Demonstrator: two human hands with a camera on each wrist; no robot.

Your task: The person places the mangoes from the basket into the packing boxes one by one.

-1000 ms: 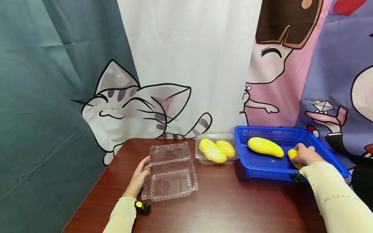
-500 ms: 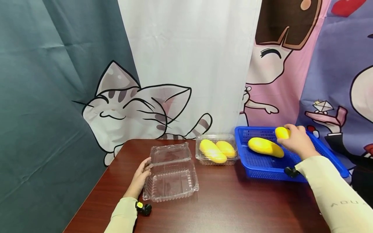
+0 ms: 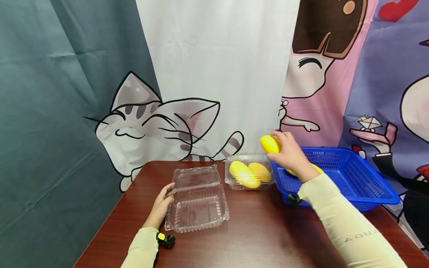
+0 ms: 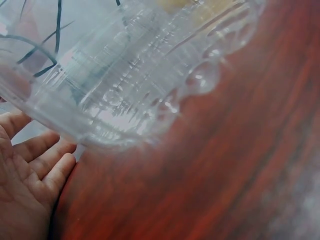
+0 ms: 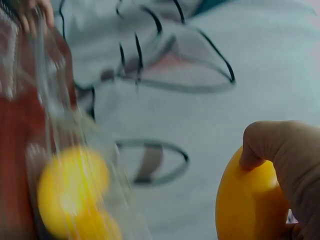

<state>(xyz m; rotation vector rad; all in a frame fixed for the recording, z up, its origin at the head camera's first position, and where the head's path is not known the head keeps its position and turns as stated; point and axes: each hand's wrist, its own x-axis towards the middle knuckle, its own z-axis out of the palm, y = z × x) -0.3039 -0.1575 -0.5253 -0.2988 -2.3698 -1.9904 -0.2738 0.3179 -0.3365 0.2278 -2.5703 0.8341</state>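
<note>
Resting relaxed fingers at the left edge of the open clear box (image 3: 196, 208), the left hand (image 3: 160, 208) hasn't budged; beyond, a closed clear box (image 3: 231, 181) houses two yellow fruits (image 3: 244, 174). Right of it, the right hand (image 3: 291, 153) grips a third fruit (image 3: 270, 144), just carried out of the blue basket (image 3: 355, 182), leaving one visible fruit (image 3: 317, 168) there. Right sleeve (image 3: 348, 223) lettering looks like "AQUA".
</note>
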